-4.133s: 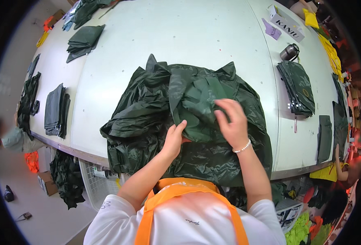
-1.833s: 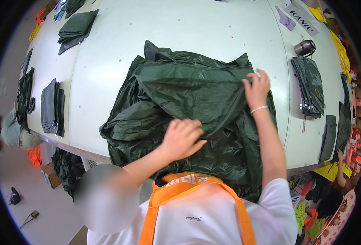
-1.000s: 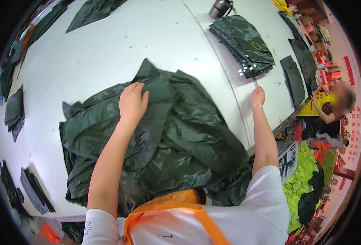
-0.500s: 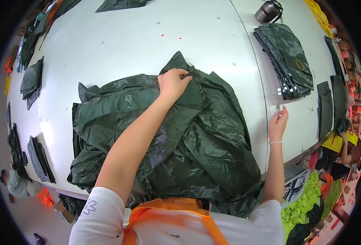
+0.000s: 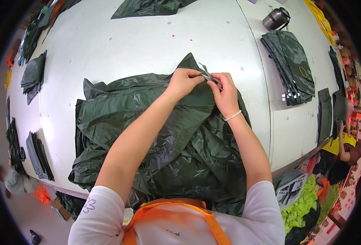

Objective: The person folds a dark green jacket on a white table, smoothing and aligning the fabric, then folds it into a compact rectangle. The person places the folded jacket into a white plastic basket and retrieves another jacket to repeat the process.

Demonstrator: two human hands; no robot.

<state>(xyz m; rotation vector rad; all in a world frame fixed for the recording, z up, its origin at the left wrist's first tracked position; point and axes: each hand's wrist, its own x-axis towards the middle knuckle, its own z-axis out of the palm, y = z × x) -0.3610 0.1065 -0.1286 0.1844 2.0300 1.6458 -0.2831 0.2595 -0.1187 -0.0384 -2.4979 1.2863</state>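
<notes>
A dark green, shiny waterproof garment [image 5: 107, 118] lies crumpled in front of me and hangs toward my body. At its far edge my left hand [image 5: 183, 83] pinches the fabric between thumb and fingers, below a pointed corner that sticks up. Right beside it, my right hand [image 5: 227, 97] grips small dark metal thread snips [image 5: 215, 81]. Their pale blades point toward my left fingertips, at the fabric's edge. Whether the blades touch the cloth or a thread, I cannot tell.
A stack of folded camouflage garments [image 5: 290, 65] lies at the right, with a steel flask [image 5: 276, 18] behind it. Dark folded pieces [image 5: 39, 157] rest along the left edge. Lime-green fabric [image 5: 301, 202] is heaped below the table's right side. Other people are at both sides.
My right hand has come from the table's right side to the garment's far edge, beside my left hand. The left hand keeps its pinch on the fabric. The view has shifted slightly.
</notes>
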